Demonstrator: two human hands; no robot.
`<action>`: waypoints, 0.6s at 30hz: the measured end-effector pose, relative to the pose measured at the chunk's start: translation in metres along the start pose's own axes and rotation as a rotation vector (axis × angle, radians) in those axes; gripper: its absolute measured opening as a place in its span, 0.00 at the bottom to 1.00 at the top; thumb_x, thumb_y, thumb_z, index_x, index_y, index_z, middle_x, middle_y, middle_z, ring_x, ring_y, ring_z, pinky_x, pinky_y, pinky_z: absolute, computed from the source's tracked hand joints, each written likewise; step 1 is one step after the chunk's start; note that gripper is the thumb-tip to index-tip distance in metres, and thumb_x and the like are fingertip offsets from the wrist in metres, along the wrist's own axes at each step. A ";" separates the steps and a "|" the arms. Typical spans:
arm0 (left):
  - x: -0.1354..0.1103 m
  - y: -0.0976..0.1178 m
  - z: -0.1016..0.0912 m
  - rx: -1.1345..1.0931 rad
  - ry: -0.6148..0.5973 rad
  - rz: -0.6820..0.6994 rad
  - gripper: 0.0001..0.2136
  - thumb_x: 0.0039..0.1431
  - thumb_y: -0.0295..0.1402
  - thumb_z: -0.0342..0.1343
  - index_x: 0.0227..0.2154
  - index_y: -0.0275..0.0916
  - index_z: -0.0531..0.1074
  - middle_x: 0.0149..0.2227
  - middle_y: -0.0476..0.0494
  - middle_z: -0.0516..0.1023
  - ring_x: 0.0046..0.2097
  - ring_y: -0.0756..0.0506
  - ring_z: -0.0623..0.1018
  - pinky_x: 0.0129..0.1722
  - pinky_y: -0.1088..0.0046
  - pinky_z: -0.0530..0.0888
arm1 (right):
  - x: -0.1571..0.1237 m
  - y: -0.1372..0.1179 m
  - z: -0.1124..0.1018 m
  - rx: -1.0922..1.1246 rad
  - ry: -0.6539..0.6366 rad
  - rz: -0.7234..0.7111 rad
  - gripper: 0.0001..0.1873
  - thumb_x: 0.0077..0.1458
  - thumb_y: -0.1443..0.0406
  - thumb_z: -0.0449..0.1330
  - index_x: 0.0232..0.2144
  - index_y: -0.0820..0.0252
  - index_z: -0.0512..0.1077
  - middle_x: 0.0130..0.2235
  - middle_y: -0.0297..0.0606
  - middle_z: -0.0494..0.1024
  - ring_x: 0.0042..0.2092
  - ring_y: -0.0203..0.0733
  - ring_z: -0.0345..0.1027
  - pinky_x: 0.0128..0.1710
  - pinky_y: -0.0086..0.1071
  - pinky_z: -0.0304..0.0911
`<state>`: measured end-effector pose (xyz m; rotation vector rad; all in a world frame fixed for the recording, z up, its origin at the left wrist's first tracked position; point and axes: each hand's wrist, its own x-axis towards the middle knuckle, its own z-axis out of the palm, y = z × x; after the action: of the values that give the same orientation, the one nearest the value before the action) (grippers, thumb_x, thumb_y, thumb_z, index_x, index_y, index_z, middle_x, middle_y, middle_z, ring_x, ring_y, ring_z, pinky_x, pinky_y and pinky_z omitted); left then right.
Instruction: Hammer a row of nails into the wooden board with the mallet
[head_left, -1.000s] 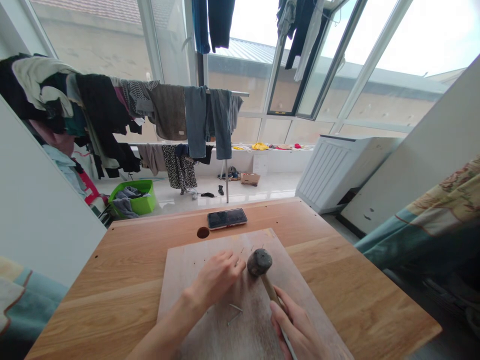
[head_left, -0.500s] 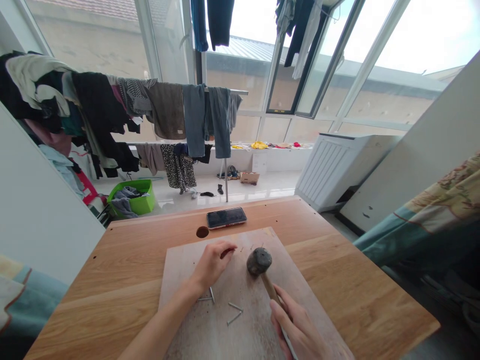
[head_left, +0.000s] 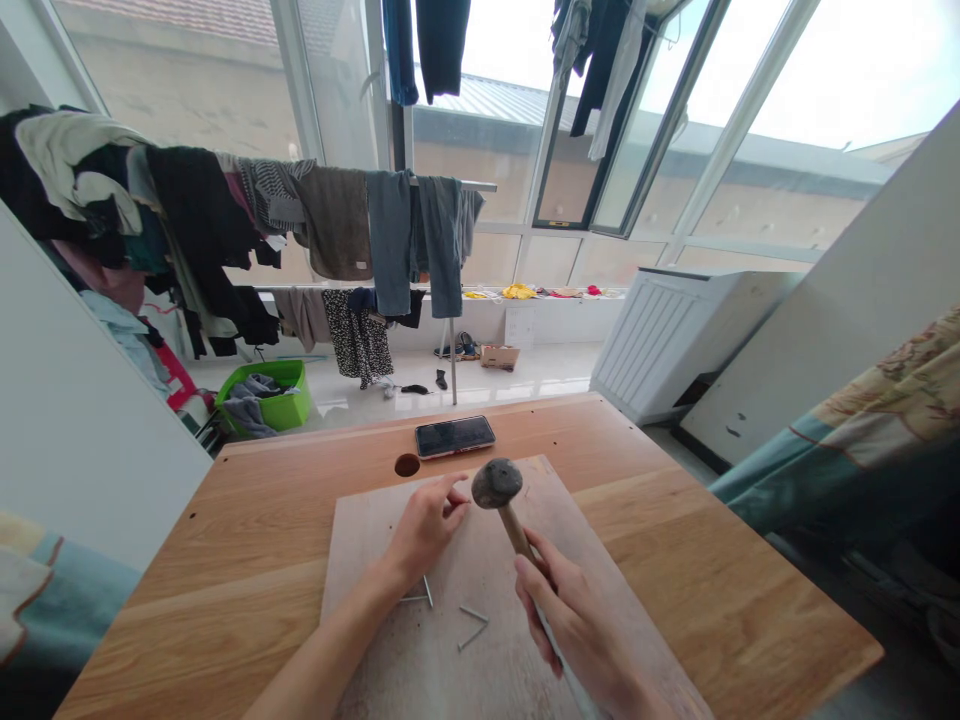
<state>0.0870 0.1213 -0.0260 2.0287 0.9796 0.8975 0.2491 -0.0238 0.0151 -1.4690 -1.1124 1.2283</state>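
Observation:
My right hand (head_left: 574,625) grips the wooden handle of a hammer (head_left: 496,484), whose dark head is raised above a pale wooden board (head_left: 390,655) on the table. My left hand (head_left: 427,525) rests on the board with thumb and forefinger pinched together just left of the hammer head; what they pinch is too small to make out. Several loose nails (head_left: 472,628) lie on the board between my two forearms.
The board lies on a light wooden table (head_left: 247,560) with a round hole (head_left: 406,465) near its far edge. A black phone (head_left: 454,436) lies beyond the board. Behind stand a clothes rack with hanging laundry (head_left: 337,225), a green basket (head_left: 274,395) and a white cabinet (head_left: 675,335).
The hammer head has risen and swung left toward my left fingertips. My left hand moved forward off the loose nails and closed into a pinch.

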 end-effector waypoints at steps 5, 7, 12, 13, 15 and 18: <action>0.001 -0.002 0.001 0.028 0.020 0.041 0.19 0.55 0.21 0.55 0.49 0.41 0.75 0.32 0.51 0.81 0.33 0.48 0.79 0.39 0.74 0.75 | 0.010 0.004 0.008 -0.040 -0.028 0.025 0.23 0.65 0.52 0.51 0.56 0.59 0.64 0.23 0.21 0.63 0.14 0.26 0.55 0.09 0.17 0.51; 0.001 -0.002 0.001 0.024 0.022 0.032 0.20 0.55 0.21 0.56 0.50 0.41 0.74 0.32 0.51 0.81 0.33 0.48 0.79 0.39 0.74 0.75 | 0.010 0.007 0.009 -0.025 -0.015 0.009 0.23 0.65 0.52 0.51 0.56 0.59 0.64 0.23 0.21 0.63 0.14 0.26 0.55 0.09 0.17 0.52; 0.001 0.004 -0.001 0.000 0.000 0.025 0.19 0.55 0.20 0.55 0.49 0.41 0.75 0.32 0.51 0.81 0.34 0.48 0.79 0.41 0.73 0.74 | 0.008 0.009 0.010 -0.020 -0.032 0.010 0.23 0.66 0.51 0.51 0.55 0.59 0.64 0.24 0.21 0.63 0.14 0.26 0.55 0.09 0.17 0.52; 0.001 0.005 -0.002 -0.002 -0.006 0.021 0.19 0.54 0.20 0.55 0.49 0.41 0.75 0.31 0.51 0.80 0.34 0.48 0.78 0.41 0.73 0.75 | 0.009 0.009 0.010 -0.019 -0.031 0.009 0.23 0.66 0.51 0.51 0.55 0.59 0.64 0.24 0.21 0.63 0.14 0.25 0.55 0.09 0.17 0.52; 0.001 0.006 -0.001 -0.007 -0.017 0.017 0.18 0.56 0.21 0.54 0.48 0.41 0.75 0.31 0.50 0.80 0.34 0.47 0.78 0.41 0.72 0.75 | 0.010 0.008 0.011 -0.025 -0.019 0.008 0.24 0.66 0.51 0.51 0.55 0.59 0.64 0.24 0.21 0.63 0.14 0.26 0.55 0.09 0.17 0.52; 0.000 0.001 -0.002 -0.009 -0.028 0.034 0.16 0.58 0.24 0.55 0.49 0.40 0.73 0.35 0.48 0.81 0.35 0.47 0.78 0.42 0.70 0.75 | 0.010 0.007 0.012 -0.028 -0.012 0.014 0.25 0.64 0.50 0.52 0.55 0.60 0.64 0.23 0.21 0.63 0.14 0.26 0.56 0.09 0.18 0.52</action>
<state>0.0860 0.1210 -0.0243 2.0507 0.9265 0.8872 0.2392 -0.0149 0.0048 -1.4948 -1.1326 1.2370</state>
